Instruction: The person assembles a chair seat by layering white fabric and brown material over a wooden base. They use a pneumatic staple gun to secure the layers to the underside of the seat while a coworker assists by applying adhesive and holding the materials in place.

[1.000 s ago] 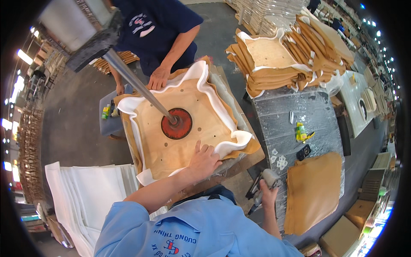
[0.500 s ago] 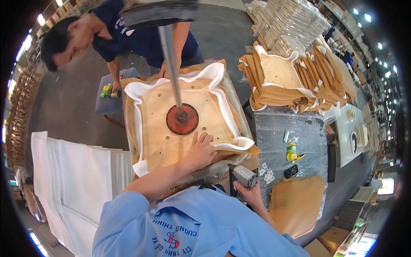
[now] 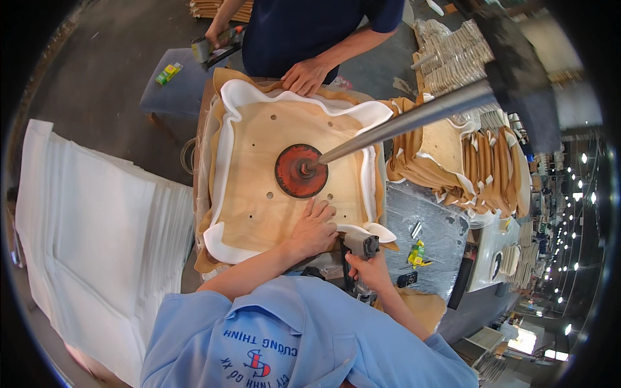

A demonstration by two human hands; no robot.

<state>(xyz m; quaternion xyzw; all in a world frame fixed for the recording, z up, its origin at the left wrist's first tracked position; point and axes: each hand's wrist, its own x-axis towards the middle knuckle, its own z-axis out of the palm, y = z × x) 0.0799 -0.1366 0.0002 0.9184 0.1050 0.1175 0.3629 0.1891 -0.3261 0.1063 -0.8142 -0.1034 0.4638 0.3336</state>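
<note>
A square plywood seat board (image 3: 259,174) lies on the workbench, wrapped along its edges by white foam (image 3: 226,129) and tan fabric. A red round press pad (image 3: 301,171) on a metal rod (image 3: 414,119) bears on its middle. My left hand (image 3: 314,227) lies flat on the board's near edge, fingers apart. My right hand (image 3: 369,270) grips a grey staple gun (image 3: 359,249) at the near right corner of the board. Across the bench a co-worker in a dark blue shirt presses a hand (image 3: 304,76) on the far edge and holds another staple gun (image 3: 213,48).
A pile of white sheets (image 3: 97,226) lies on the floor to the left. Finished tan seat pads (image 3: 466,161) are stacked to the right, beside a grey metal table (image 3: 433,239) with a small yellow-green item. A grey stool (image 3: 171,84) stands at the far left.
My right hand has brought the staple gun up to the board's near right corner. The view shifted, so the press rod now slants in from the right. The co-worker now holds a staple gun.
</note>
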